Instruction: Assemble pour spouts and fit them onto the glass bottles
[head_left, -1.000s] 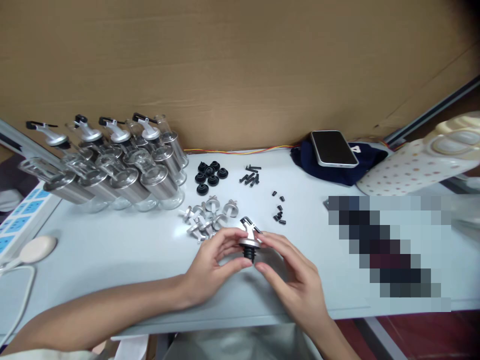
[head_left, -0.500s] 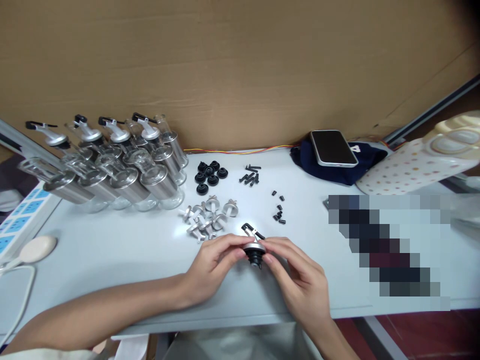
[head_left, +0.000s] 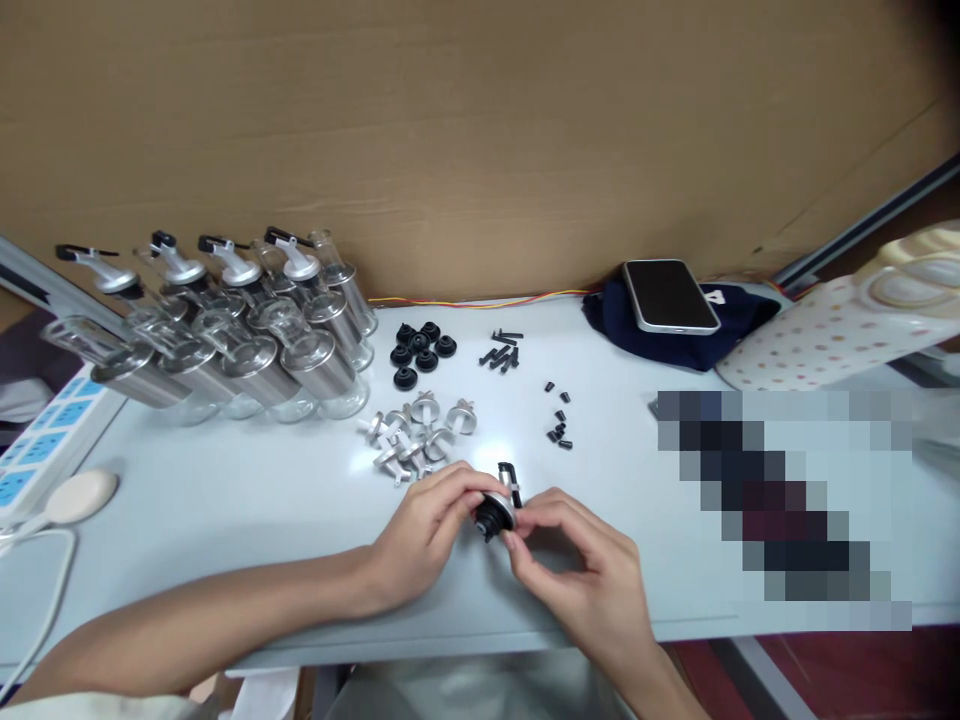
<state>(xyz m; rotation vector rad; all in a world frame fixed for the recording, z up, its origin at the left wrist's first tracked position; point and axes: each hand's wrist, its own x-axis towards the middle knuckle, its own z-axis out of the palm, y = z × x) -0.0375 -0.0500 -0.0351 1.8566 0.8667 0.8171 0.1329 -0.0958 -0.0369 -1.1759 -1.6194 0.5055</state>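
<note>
Between my hands is a bottle pourer with a silver disc, a ribbed black stopper and a black flip lever. My left hand pinches it from the left, its fingers over the silver disc. My right hand has its thumb and fingertips at the pourer's right edge, closed against it. The pourer is tilted, its stopper pointing down and left. Just beyond lie silver pourer spouts in a loose heap. Behind them sit several black ribbed stoppers. Small black levers and tiny black caps lie farther right.
Glass bottles with steel sleeves stand in rows at the left, some topped with pourers. A power strip and a round white object lie at far left. A phone rests on a dark blue cap. Cardboard walls the back.
The pourer has turned, its stopper swinging toward the left and its lever toward upright. My right hand has shifted slightly down and left around its edge.
</note>
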